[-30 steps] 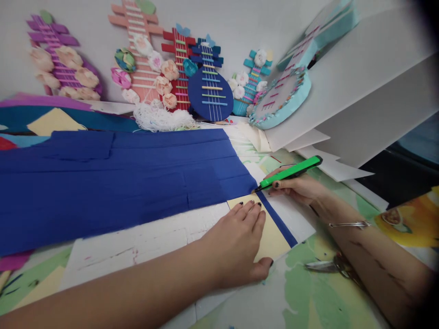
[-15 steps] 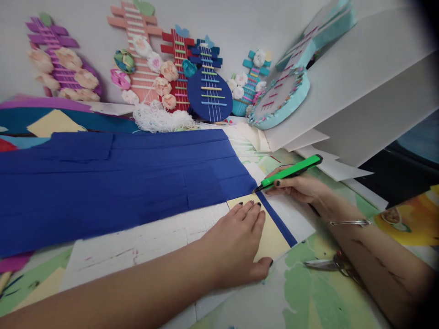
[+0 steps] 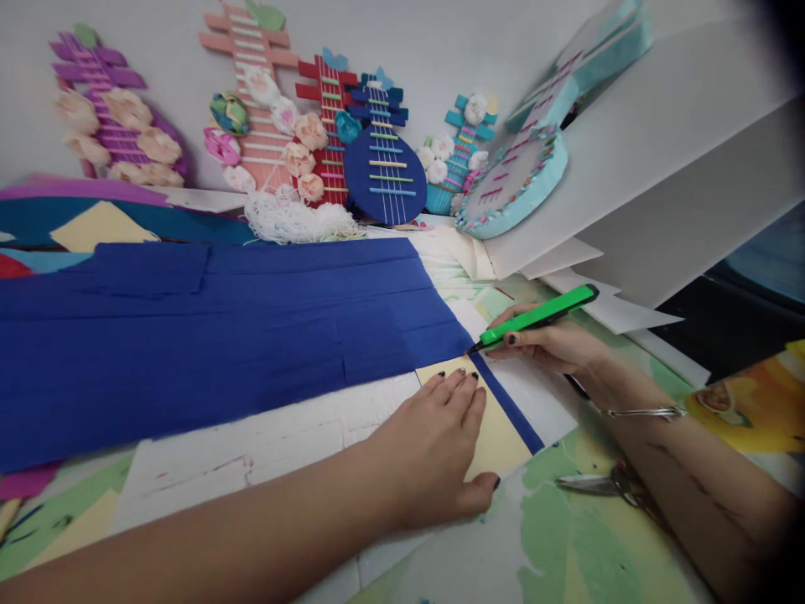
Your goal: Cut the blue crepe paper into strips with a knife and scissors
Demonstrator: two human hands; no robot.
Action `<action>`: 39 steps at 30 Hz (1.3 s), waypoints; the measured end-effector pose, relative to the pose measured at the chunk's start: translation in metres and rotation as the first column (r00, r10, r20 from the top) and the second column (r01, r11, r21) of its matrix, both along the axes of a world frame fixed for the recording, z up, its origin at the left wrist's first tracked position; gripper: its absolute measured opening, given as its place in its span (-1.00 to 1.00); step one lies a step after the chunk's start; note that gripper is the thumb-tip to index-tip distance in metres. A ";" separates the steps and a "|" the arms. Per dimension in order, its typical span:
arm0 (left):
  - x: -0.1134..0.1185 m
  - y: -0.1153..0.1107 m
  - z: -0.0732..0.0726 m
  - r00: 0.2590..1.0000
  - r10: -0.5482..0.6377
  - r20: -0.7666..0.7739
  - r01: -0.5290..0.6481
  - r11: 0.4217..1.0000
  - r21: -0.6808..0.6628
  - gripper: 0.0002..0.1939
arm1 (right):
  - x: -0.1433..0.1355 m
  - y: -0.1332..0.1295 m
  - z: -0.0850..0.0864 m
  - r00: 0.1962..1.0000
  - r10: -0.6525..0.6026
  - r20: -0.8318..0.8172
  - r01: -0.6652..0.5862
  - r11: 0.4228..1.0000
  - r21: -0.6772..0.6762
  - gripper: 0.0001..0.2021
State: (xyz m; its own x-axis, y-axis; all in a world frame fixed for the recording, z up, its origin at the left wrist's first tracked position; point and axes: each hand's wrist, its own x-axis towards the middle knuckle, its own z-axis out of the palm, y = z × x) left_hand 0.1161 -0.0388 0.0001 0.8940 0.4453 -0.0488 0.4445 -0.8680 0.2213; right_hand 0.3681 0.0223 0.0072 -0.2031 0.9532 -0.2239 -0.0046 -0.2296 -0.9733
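My left hand [image 3: 440, 449] lies flat with its fingers spread, pressing on a pale yellow sheet [image 3: 503, 432]. In my right hand [image 3: 544, 340] is a green pen-shaped tool [image 3: 537, 315], gripped between thumb and fingers. Its dark tip touches down at the sheet's top corner, beside the large blue sheet [image 3: 251, 335]. A narrow blue strip [image 3: 508, 403] shows along the yellow sheet's right edge, with white paper [image 3: 537, 398] under it. Whether the tool is a cutter or a marker, I cannot tell.
Scissors [image 3: 591, 484] lie under my right forearm. Several decorated stringed-instrument models, one of them blue [image 3: 386, 176], lean against the wall. White yarn [image 3: 298, 216] is heaped in front of them. Large white boards [image 3: 629, 151] stand at the right.
My right hand and the green tool have shifted very slightly to the right, the tool's tip staying near the same corner. My left hand has not moved.
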 end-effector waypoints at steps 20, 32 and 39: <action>0.001 0.000 -0.001 1.000 0.005 0.003 -0.005 1.000 0.019 -0.20 | 0.001 -0.001 -0.002 1.000 -0.002 -0.006 0.002 1.000 0.003 -0.73; 0.000 -0.001 -0.001 1.000 0.006 0.016 -0.006 1.000 0.005 -0.20 | 0.001 -0.003 -0.003 1.000 0.011 -0.022 -0.010 0.999 0.040 -0.75; 0.001 -0.001 0.002 1.000 -0.018 -0.004 0.018 0.998 0.053 -0.20 | 0.002 -0.003 -0.005 0.975 -0.158 -0.160 0.187 0.963 0.192 -0.74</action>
State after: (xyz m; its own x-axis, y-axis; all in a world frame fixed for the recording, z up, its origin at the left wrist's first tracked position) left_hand 0.1169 -0.0400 0.0022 0.9018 0.4313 -0.0289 0.4294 -0.8863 0.1736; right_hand 0.3700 0.0190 0.0017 -0.0471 0.9989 -0.0014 -0.1678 -0.0093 -0.9858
